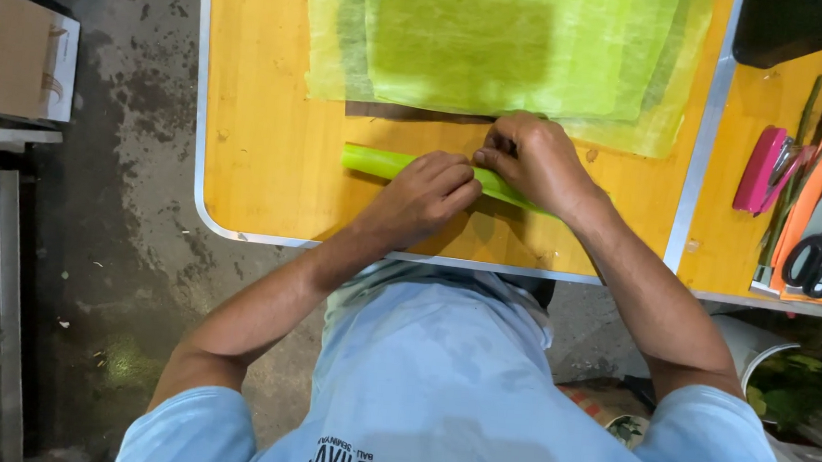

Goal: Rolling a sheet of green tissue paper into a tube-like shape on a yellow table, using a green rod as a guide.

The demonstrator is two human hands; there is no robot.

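Both hands are on the green roll point(377, 161), which lies left-to-right across the table point(262, 153). Left hand point(428, 196) presses on its middle, fingers curled together; right hand point(532, 157) pinches it just beside, toward the right end.

Bare desk point(263, 143) left of green roll point(372, 161), wide open lane there. Both hands, left hand point(425, 198) and right hand point(532, 157), crowd roll's middle. Beyond: stacked green sheets point(501, 44) block far side, just past fingers. Right: metal seam, then pink stapler point(762, 169), scissors point(819, 255), tight clutter. Near desk edge narrow, forearms crossing it.
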